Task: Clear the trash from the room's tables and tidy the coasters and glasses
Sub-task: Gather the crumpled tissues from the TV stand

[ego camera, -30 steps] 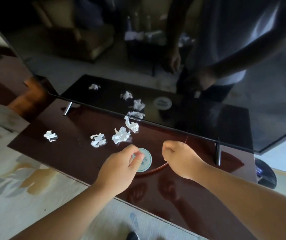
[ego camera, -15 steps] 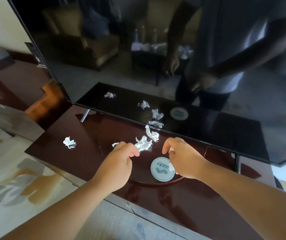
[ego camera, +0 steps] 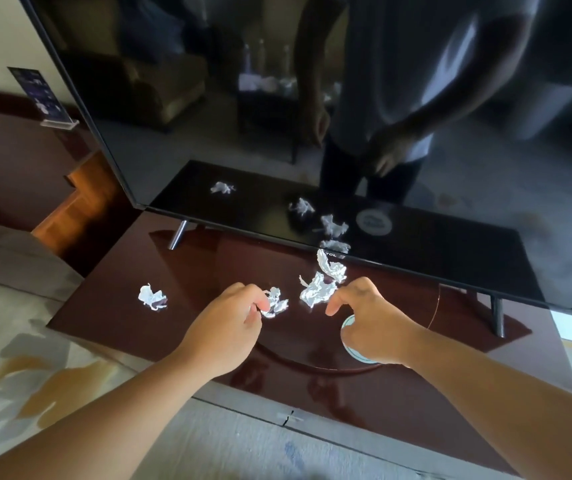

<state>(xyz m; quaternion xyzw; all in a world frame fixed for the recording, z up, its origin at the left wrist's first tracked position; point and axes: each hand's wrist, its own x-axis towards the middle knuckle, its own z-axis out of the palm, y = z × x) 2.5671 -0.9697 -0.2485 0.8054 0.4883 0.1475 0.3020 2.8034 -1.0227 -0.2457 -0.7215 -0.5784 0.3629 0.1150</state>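
Left hand (ego camera: 225, 327) pinches a small crumpled foil wad (ego camera: 276, 301), low over the glossy reddish-brown table (ego camera: 104, 306). Right hand (ego camera: 373, 327) is curled over a round pale coaster (ego camera: 347, 329), index tip just beside a bigger crinkly foil lump (ego camera: 315, 291). Can't tell if it's gripping anything. A flat foil scrap (ego camera: 152, 297) lies off left, and a tall twisted foil piece (ego camera: 329, 266) sits under the black TV (ego camera: 208, 98).

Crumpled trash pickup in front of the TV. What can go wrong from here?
Left hand pinches the small wad only at its edge; a weak grip may drop it.
The rear wad lies close under the TV lower edge; reaching there may bump the screen.
Right hand hangs over the coaster and may drag it.
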